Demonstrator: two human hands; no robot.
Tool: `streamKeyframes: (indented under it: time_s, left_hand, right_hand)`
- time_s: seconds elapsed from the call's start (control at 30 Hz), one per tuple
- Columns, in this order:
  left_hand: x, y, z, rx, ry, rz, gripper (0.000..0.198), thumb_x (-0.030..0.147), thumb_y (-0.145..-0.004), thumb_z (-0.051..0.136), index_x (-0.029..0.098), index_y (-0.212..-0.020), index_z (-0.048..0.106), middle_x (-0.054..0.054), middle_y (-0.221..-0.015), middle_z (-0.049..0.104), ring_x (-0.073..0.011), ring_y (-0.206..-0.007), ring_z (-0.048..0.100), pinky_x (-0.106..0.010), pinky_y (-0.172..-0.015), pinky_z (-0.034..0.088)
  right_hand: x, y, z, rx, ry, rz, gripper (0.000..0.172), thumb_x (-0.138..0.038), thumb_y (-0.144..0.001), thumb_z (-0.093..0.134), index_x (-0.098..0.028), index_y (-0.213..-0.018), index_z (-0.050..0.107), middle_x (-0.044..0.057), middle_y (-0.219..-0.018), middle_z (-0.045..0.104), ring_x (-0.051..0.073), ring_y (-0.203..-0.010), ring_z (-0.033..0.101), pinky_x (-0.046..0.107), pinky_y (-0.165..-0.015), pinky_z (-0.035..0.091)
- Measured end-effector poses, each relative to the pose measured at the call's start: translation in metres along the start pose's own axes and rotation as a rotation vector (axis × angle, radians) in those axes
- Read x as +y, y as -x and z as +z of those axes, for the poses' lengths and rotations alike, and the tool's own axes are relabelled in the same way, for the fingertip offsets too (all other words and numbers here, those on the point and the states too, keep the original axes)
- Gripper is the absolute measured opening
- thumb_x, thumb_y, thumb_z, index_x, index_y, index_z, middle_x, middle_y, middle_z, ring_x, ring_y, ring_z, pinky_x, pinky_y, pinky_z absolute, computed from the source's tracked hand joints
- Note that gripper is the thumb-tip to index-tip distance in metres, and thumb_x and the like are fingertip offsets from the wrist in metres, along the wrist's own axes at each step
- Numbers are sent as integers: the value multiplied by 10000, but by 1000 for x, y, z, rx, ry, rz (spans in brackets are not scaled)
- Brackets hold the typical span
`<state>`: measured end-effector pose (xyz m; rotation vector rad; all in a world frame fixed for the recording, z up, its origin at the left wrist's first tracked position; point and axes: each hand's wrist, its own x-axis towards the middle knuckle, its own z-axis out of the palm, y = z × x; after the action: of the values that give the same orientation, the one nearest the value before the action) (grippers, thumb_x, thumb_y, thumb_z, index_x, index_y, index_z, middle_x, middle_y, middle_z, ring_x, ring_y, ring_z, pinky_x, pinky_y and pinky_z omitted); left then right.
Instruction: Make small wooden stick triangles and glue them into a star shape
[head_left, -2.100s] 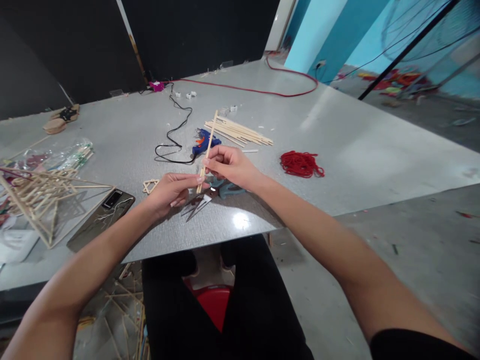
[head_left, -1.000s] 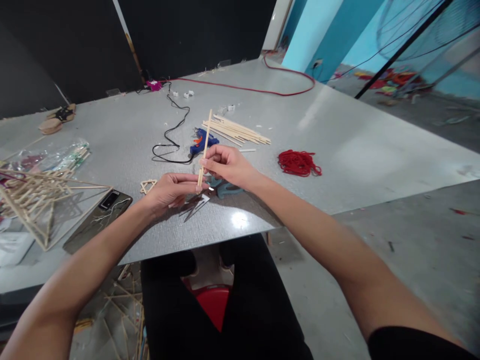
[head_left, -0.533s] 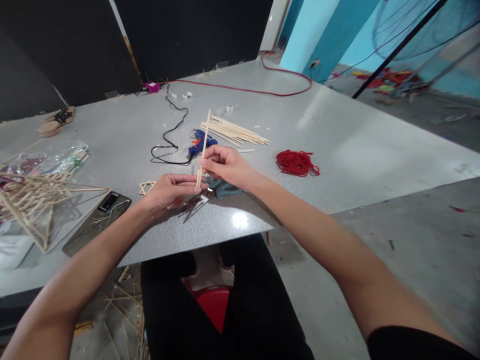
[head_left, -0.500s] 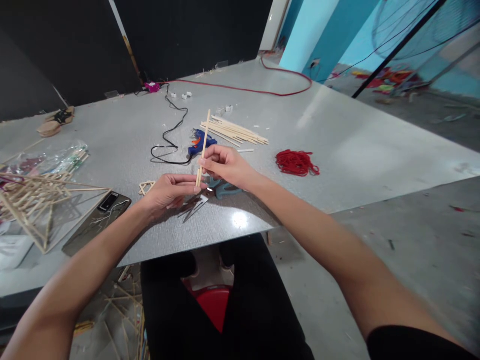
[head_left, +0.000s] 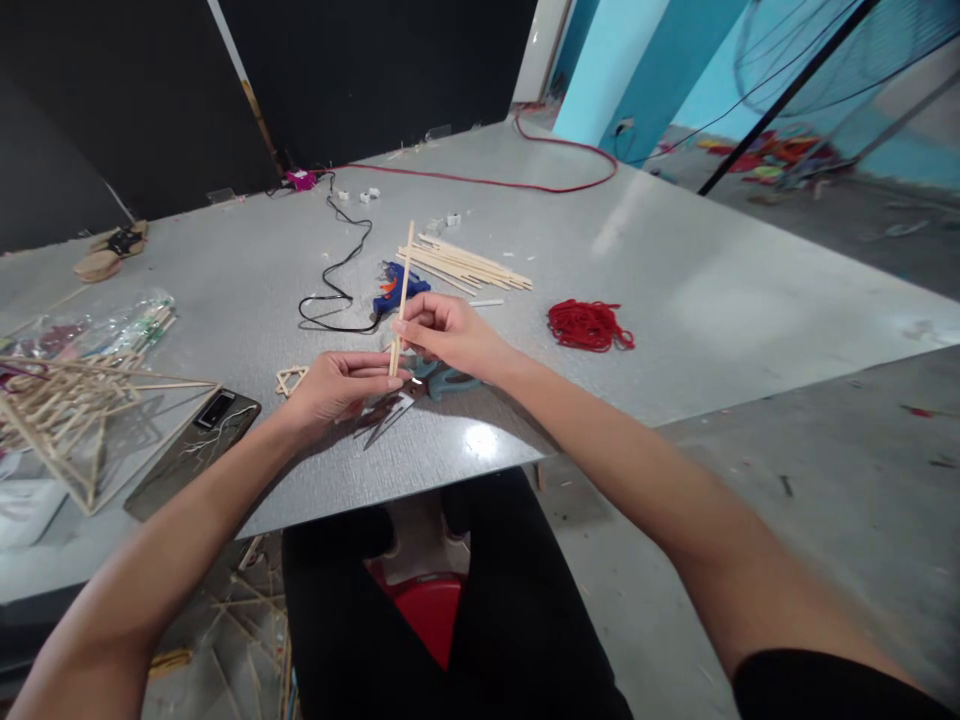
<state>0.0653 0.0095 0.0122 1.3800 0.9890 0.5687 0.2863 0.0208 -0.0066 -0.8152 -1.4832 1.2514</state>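
A long thin wooden stick (head_left: 407, 262) stands almost upright above the table, pinched partway along by my right hand (head_left: 454, 332). Lower down, my left hand (head_left: 330, 388) grips a short piece of wooden stick (head_left: 393, 358) between thumb and fingers, side by side with the long stick's lower end. Beneath both hands lie scissors (head_left: 450, 384) with grey-blue handles, blades spread and partly hidden. A blue glue gun (head_left: 403, 290) rests just beyond my right hand. To the left of my left hand is a small star-shaped stick frame (head_left: 289, 380).
Loose wooden sticks (head_left: 476, 265) lie behind the glue gun, and red yarn (head_left: 589, 326) sits to the right. At left are a phone-like dark device (head_left: 217, 410), a large stick structure (head_left: 90, 420) and plastic bags. A black cord (head_left: 328, 270) crosses the table (head_left: 675, 300).
My hands keep the same grip on the sticks. The whole view has shifted slightly, with the table's objects a little further left.
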Motion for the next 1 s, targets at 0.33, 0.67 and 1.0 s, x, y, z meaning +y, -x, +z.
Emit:
streamKeyframes:
  time_s: [0.33,0.67,1.0]
  left_hand:
    - [2,0,3,15,5,-8,407,419,-734,961,196,-1065,880,-54,-778,781,-7,-395,282,-254,-385,115]
    - [1,1,2,-17,-25,-33,360,436,-805,908,198,-1074,877,-88,-931,820,6,-384,294,-230,-362,169]
    - [1,0,1,-19,-11,-36,331,423,-816,900,204,-1064,878,-92,-936,828,9,-369,302,-227,-358,174]
  right_hand:
    - [2,-1,0,6,3,-12,479,-586,-846,848,-210,-909,558,-25,-721,649,66,-547,452,231,-463,311]
    - [3,0,0,7,18,-68,443,-553,-868,834,-207,-914,561,-28,-710,651,72,-550,489,230,-482,358]
    - [0,1,1,10,55,-78,479,-587,-839,850,-207,-904,565,-16,-723,680,78,-573,524,237,-501,388]
